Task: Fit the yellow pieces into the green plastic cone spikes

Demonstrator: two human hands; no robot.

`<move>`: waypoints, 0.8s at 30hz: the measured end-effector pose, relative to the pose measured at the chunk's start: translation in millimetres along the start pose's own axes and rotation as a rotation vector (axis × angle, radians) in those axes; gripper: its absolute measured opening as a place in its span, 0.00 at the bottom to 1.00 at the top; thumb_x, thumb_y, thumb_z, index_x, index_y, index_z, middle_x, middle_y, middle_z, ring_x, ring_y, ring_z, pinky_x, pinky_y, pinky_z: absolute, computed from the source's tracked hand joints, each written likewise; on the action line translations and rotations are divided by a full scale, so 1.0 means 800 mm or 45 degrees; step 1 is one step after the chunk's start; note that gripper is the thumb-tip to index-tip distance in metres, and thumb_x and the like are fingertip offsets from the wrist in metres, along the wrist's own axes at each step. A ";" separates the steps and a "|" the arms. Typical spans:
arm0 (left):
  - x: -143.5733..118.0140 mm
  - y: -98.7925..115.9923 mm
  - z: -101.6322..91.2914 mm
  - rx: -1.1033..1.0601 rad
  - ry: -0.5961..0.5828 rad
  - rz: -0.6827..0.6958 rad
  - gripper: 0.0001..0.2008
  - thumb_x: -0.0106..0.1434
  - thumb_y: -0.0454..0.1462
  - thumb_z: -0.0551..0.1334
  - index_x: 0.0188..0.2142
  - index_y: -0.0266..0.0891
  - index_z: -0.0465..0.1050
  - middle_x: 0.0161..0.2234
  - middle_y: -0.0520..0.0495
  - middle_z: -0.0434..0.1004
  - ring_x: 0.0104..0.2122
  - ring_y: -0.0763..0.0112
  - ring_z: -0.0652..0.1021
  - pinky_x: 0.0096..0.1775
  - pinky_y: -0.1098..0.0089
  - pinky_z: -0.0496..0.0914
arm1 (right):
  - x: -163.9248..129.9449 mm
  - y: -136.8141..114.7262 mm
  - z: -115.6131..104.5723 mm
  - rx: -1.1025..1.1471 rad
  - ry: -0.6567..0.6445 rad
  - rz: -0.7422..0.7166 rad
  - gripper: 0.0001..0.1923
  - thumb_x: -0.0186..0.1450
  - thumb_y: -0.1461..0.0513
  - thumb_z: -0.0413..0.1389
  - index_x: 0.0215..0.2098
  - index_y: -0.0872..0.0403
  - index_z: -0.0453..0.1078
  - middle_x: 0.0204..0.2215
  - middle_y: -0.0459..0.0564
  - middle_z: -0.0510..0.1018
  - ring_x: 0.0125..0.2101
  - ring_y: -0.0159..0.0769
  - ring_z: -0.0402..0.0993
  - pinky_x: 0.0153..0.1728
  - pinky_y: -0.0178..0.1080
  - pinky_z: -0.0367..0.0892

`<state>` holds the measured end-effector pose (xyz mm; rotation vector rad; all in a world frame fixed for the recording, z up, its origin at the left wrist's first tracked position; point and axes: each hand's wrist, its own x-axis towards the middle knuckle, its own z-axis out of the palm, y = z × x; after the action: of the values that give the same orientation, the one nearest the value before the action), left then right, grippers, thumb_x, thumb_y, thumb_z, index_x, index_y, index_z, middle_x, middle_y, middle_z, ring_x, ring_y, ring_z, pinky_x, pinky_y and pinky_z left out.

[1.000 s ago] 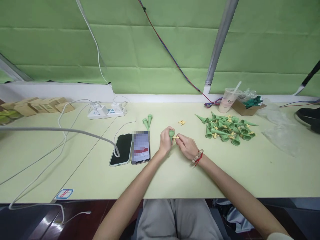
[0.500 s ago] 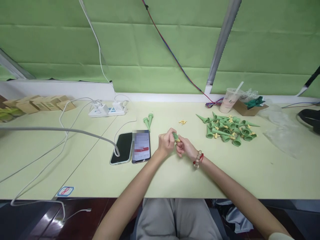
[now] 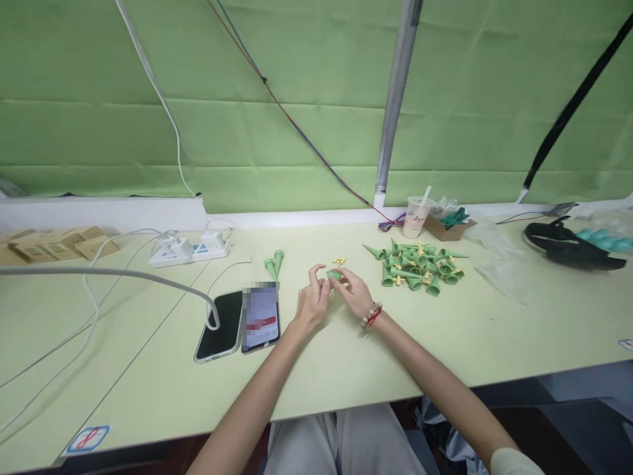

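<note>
A pale yellow-green tabletop (image 3: 346, 356) runs wide under a green cloth wall, and the person sits at its near edge with both forearms reaching in over it. The left hand (image 3: 311, 300) hovers with its fingers loosely spread and curled, its fingertips just beside a small green cone (image 3: 334, 274) without clearly gripping it. The right hand (image 3: 353, 290), with a bead bracelet (image 3: 372, 315) at its wrist, has its fingers closed around that cone, holding it just above the tabletop between the two hands. To the left of the hands lie two phones (image 3: 242, 322) side by side, a thick grey cable (image 3: 123, 274) curving down onto the darker one. Just behind the hands lies a little heap of yellow bits (image 3: 339, 261), and two more cones (image 3: 274, 264) lie behind the phones. Further right is a pile of green cones (image 3: 418, 267). Beyond it, near the wall, stand a plastic cup (image 3: 414, 218) with a straw and a small cardboard box (image 3: 448, 226), and far left a white power strip (image 3: 190, 249)
</note>
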<state>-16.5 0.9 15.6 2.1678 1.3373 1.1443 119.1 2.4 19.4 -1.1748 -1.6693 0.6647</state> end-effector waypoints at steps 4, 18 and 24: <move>-0.003 -0.002 -0.006 0.159 0.100 0.017 0.22 0.63 0.42 0.41 0.54 0.35 0.51 0.17 0.58 0.61 0.16 0.72 0.66 0.25 0.73 0.57 | 0.029 0.013 -0.077 -0.086 0.659 0.068 0.23 0.60 0.51 0.48 0.48 0.56 0.63 0.40 0.55 0.74 0.36 0.37 0.71 0.38 0.39 0.65; -0.004 0.008 0.015 0.370 0.130 0.743 0.10 0.56 0.32 0.48 0.34 0.38 0.65 0.14 0.57 0.60 0.14 0.79 0.63 0.22 0.76 0.58 | -0.003 0.123 -0.230 -0.920 0.490 0.354 0.22 0.63 0.60 0.45 0.55 0.56 0.60 0.45 0.61 0.73 0.44 0.47 0.70 0.43 0.47 0.63; -0.070 0.047 -0.043 0.193 0.186 0.987 0.04 0.53 0.35 0.55 0.24 0.43 0.66 0.16 0.52 0.66 0.22 0.71 0.70 0.25 0.70 0.65 | 0.023 0.095 -0.253 -0.829 0.386 0.313 0.22 0.63 0.64 0.43 0.53 0.62 0.62 0.50 0.64 0.69 0.51 0.47 0.65 0.50 0.48 0.59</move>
<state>-34.0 -70.0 35.6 2.8722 0.6234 1.5147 332.6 31.0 43.5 -1.8588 -1.5296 0.0558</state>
